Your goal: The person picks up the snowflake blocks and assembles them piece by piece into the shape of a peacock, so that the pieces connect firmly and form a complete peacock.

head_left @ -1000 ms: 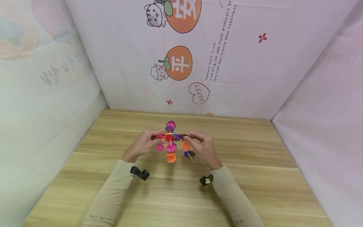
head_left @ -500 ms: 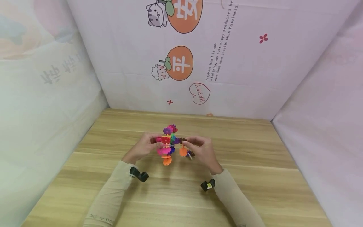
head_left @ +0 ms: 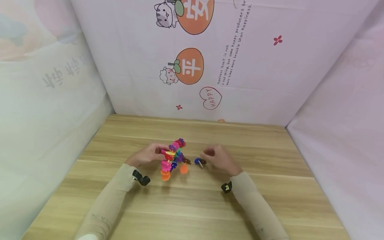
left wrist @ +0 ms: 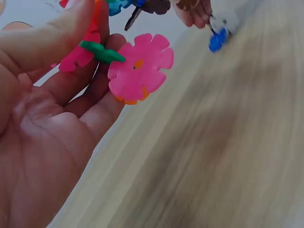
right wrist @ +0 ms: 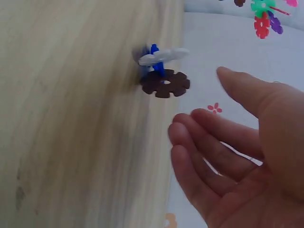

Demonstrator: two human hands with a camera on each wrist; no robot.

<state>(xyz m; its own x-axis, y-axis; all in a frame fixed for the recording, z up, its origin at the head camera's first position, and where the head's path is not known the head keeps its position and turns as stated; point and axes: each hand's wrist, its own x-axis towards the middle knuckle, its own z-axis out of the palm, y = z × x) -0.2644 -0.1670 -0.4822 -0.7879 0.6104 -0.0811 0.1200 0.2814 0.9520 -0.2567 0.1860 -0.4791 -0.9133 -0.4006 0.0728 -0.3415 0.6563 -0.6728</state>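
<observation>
In the head view my left hand holds a branching model of interlocking snowflake discs, tilted above the table. Pink, red, purple, green and orange discs show on it. In the left wrist view the thumb and fingers pinch its edge beside a pink disc and a green one. A brown disc and an orange disc hang at its right end. My right hand is apart from the model, fingers relaxed. Just left of it a small cluster of blue, white and brown discs lies on the table.
The wood-grain table is enclosed by printed white cloth at the back and on both sides. A black wrist camera mount sits on each sleeve.
My right hand has let go of the model's brown disc and moved right, beside the small cluster. The left hand has brought the model left and nearer, tilting it.
</observation>
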